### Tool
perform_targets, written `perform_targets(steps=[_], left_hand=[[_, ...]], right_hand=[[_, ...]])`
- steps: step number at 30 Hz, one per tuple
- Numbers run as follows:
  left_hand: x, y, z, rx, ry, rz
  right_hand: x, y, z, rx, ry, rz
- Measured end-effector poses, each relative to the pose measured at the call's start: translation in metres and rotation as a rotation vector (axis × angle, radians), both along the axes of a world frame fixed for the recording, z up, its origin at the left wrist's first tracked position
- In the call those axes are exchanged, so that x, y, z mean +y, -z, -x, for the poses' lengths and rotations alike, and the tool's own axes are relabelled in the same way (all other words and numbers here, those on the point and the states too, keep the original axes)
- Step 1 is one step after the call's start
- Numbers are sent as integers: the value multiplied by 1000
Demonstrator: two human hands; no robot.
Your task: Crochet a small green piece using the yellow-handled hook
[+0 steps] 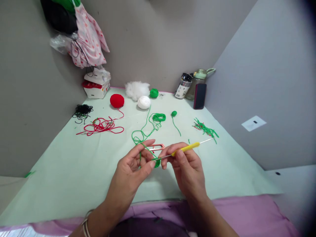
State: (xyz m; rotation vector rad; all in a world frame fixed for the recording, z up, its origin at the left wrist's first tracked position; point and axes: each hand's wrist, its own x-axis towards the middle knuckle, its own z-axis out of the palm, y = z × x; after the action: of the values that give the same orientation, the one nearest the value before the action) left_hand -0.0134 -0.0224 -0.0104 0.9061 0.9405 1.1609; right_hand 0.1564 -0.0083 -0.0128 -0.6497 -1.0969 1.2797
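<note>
Between thumb and fingers, my left hand (134, 164) pinches a small green crochet piece (157, 162). Green yarn (145, 147) runs over its raised index finger and back to a loose coil (159, 117) on the table. My right hand (189, 168) grips a crochet hook (186, 149) by its yellow handle. The hook's metal shaft points left and its tip meets the green piece; whether it passes through a stitch is too small to tell. Just beyond my fingers lie small orange-handled thread snips (158, 147), partly hidden by my left hand.
Red yarn (101, 126) lies tangled at left near a red ball (117, 100) and black yarn (83, 112). White stuffing (137, 90), a white ball (144, 102) and a green ball (154, 93) sit at the back. Green scraps (204, 128), a phone (199, 96) and a bottle (200, 76) are at right.
</note>
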Motion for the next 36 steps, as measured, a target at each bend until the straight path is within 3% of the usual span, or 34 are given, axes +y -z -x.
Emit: perform_targets(steps=[7, 14, 18, 20, 23, 26, 30, 32, 36], left_hand=[[-1, -1, 0, 17, -27, -3], [-2, -4, -4, 106, -161, -33], [-4, -10, -6, 174, -208, -50], [-4, -11, -7, 86, -163, -19], [0, -12, -6, -184, 19, 112], [5, -11, -3, -332, 79, 241], [5, -11, -2, -294, -9, 190], [2, -10, -5, -243, 1, 124], [-2, -6, -12, -194, -3, 74]], right_hand=[[-11, -2, -3, -277, 161, -226], [-16, 0, -6, -624, 247, -652], [-19, 4, -7, -765, 314, -696], [-19, 6, -7, -839, 337, -736], [-18, 8, -6, -882, 367, -811], [-18, 5, -5, -751, 370, -678], [-15, -3, 0, -399, 301, -345], [-13, -6, 3, -349, 262, -314], [-15, -2, 8, -481, 301, -394]])
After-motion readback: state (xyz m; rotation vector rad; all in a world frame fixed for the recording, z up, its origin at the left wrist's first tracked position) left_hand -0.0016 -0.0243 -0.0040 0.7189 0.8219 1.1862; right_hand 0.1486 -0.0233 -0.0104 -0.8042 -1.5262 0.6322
